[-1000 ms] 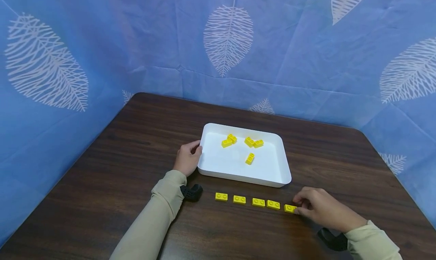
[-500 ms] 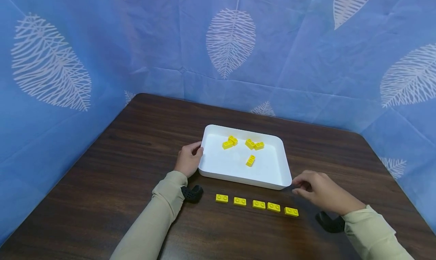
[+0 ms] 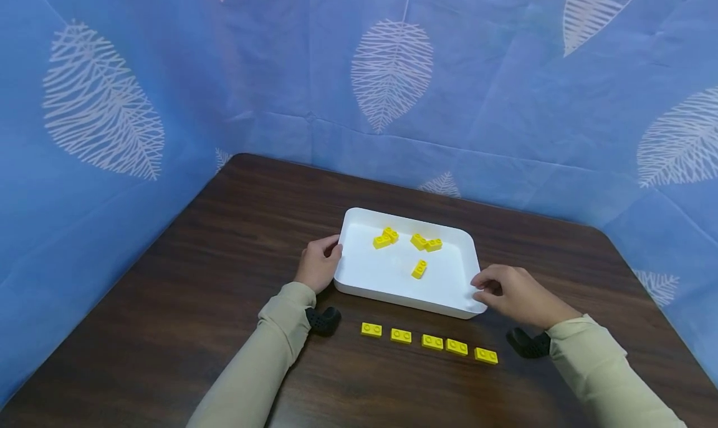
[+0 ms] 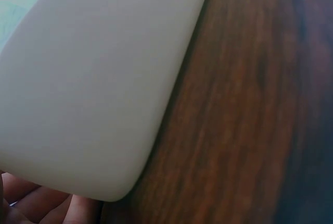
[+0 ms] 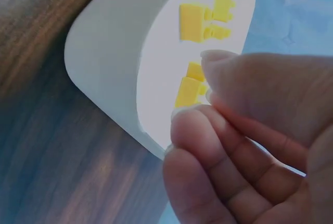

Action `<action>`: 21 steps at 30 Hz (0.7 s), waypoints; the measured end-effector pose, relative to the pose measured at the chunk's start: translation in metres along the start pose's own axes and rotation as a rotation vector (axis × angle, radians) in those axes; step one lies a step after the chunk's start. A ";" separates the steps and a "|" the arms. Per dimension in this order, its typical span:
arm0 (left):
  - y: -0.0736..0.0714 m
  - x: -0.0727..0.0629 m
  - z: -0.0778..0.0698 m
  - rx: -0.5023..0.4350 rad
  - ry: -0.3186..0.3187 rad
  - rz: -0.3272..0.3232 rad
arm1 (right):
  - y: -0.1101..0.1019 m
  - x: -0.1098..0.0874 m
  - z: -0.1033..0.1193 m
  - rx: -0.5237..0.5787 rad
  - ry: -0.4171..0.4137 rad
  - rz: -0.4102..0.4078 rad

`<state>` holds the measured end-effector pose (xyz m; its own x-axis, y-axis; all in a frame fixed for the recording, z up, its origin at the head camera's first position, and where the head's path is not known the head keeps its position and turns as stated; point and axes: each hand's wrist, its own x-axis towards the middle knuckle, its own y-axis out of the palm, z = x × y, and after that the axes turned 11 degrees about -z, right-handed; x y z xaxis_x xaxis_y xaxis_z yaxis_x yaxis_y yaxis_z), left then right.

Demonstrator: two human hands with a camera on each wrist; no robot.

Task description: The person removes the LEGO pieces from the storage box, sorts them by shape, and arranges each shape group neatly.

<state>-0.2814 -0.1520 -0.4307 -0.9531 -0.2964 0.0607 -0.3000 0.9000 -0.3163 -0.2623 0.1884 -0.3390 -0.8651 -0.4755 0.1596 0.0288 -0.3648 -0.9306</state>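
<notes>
My left hand holds the left side of a shallow white tray, thumb and fingertips at its rim. In the left wrist view, curled fingers show beside the tray's end wall. My right hand is at the tray's right front corner, loosely bent with nothing between thumb and fingers. Several yellow toy bricks lie in the tray, one brick apart from two pairs. In the right wrist view, the right fingertips overlap the tray corner, with yellow bricks beyond.
In front of the tray, several yellow bricks form a spaced row, from the left brick to the right brick. All stand on a dark wooden table. A blue leaf-patterned cloth hangs behind it.
My right hand has let go of the rightmost brick in the row and moved up and left to the tray's right corner. The left hand stays at the tray; the head view has shifted slightly.
</notes>
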 end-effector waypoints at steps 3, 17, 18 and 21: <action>0.001 0.000 0.000 -0.002 0.004 -0.002 | 0.001 0.009 -0.002 -0.004 0.011 0.014; 0.001 0.001 0.002 -0.004 0.015 0.006 | 0.020 0.056 -0.001 -0.003 0.051 0.105; 0.001 0.001 0.002 -0.006 0.013 0.006 | 0.020 0.058 0.000 -0.001 0.047 0.108; 0.000 0.001 0.001 -0.012 0.014 0.002 | 0.020 0.068 0.004 0.003 0.033 0.120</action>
<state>-0.2826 -0.1523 -0.4317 -0.9540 -0.2904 0.0739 -0.2989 0.9043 -0.3048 -0.3182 0.1455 -0.3458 -0.8715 -0.4890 0.0363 0.1347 -0.3098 -0.9412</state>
